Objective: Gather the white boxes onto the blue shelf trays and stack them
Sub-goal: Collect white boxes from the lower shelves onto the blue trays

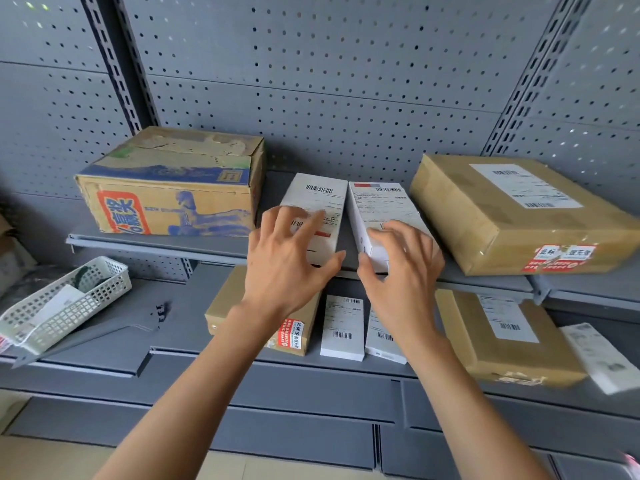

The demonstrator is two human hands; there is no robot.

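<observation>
Two white boxes with barcode labels lie side by side on the upper blue-grey shelf tray (159, 242). My left hand (287, 261) lies over the left white box (320, 195), fingers spread on its top and thumb at its near end. My right hand (403, 268) covers the near end of the right white box (381, 202), with fingers curled onto its top and thumb against its near left corner. Two more white boxes, one (342, 327) beside the other (382, 339), lie on the lower shelf tray (249, 375), partly hidden by my forearms.
A large printed carton (169, 181) stands left of the white boxes and a flat brown parcel (512, 216) lies to their right. On the lower tray are a small brown parcel (221, 313), a bigger one (505, 337) and a white packet (595, 358). A white basket (62, 306) sits at the far left.
</observation>
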